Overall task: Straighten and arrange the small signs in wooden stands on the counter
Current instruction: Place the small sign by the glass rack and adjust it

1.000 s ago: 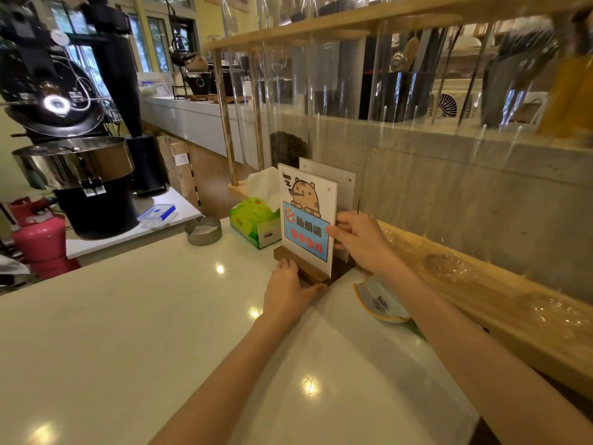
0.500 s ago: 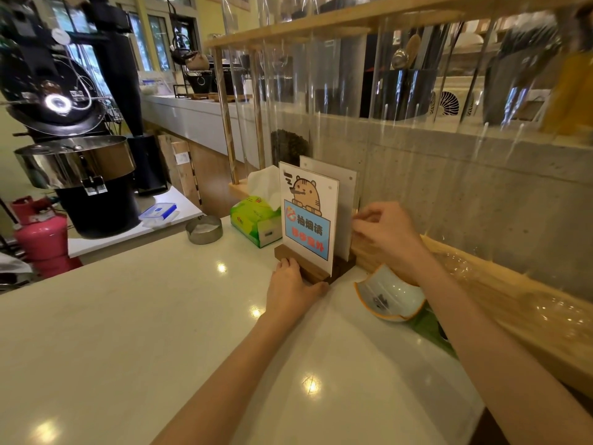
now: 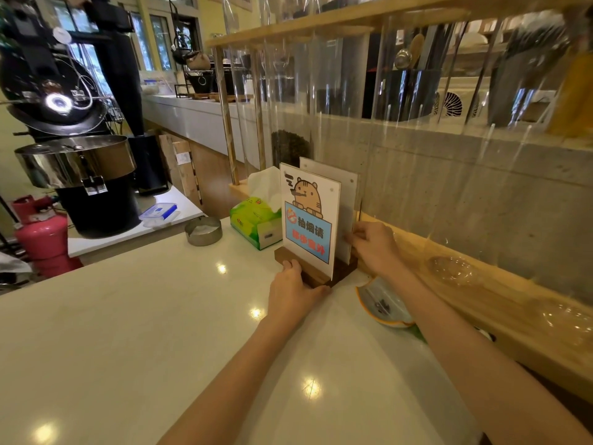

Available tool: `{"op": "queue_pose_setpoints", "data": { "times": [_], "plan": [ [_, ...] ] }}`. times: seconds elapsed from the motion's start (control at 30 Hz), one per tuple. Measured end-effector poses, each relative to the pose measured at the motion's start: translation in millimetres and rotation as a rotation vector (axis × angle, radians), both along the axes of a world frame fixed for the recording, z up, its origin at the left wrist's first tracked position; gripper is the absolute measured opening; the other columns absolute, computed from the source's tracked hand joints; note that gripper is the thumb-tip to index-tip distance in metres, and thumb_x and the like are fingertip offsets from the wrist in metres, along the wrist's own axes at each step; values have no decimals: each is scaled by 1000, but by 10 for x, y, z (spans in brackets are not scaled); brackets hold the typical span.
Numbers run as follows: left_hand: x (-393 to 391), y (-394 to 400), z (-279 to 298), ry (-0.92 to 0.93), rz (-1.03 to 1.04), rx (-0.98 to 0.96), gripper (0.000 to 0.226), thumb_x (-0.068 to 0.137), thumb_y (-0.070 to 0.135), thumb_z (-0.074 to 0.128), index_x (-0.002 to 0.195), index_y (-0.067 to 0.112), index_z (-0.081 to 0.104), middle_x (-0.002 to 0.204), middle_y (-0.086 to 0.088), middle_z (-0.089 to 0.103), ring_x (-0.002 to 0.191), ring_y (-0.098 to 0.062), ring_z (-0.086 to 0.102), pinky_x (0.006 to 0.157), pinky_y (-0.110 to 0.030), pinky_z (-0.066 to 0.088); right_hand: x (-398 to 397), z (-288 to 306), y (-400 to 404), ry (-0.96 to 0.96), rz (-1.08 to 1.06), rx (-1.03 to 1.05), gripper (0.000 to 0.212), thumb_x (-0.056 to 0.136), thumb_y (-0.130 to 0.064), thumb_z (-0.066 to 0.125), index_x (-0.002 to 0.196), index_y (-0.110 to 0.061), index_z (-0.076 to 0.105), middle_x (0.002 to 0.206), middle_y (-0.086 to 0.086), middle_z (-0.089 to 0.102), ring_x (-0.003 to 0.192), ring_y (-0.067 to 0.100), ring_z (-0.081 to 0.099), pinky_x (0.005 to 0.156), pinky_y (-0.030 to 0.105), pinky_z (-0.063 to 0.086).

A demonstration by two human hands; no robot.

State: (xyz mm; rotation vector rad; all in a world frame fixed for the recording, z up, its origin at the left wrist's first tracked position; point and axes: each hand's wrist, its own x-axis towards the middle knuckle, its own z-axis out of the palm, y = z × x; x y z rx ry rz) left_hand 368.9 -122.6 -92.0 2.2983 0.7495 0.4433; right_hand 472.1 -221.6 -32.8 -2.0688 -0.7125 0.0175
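Observation:
Two small signs stand upright, one behind the other, on the white counter. The front sign shows a cartoon tiger over a blue panel and sits in a dark wooden stand. The rear sign is a plain clear panel, mostly hidden behind the front one. My left hand rests against the front edge of the wooden stand, fingers laid on it. My right hand pinches the right edge of the rear sign low down.
A green tissue box and a round metal ashtray sit left of the signs. A tipped ceramic bowl lies right of the stand. A wooden ledge and concrete wall run behind. A coffee roaster stands far left.
My right hand left the front sign's right edge, drew back to the right, then came in lower to pinch the rear sign's edge. My left hand stayed on the stand.

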Motion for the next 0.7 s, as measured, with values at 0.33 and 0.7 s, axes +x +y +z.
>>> {"op": "queue_pose_setpoints", "data": {
  "times": [0.33,0.7],
  "plan": [
    [1,13,-15,5,-7,-11,66,69,40,71,121,13,42,124,-8,50,111,-20,51,88,-31,49,-7,-8,7,12,0,5,23,88,-14,53,98,3,64,99,25,68,91,35,63,84,52,52],
    [-256,117,177,-34,-104,-114,97,61,37,77,139,25,19,145,-4,37,131,-21,38,106,-41,39,-212,168,-68,86,-46,219,57,88,-3,49,140,-15,27,141,11,46,127,26,45,97,37,43]
  ]
}}
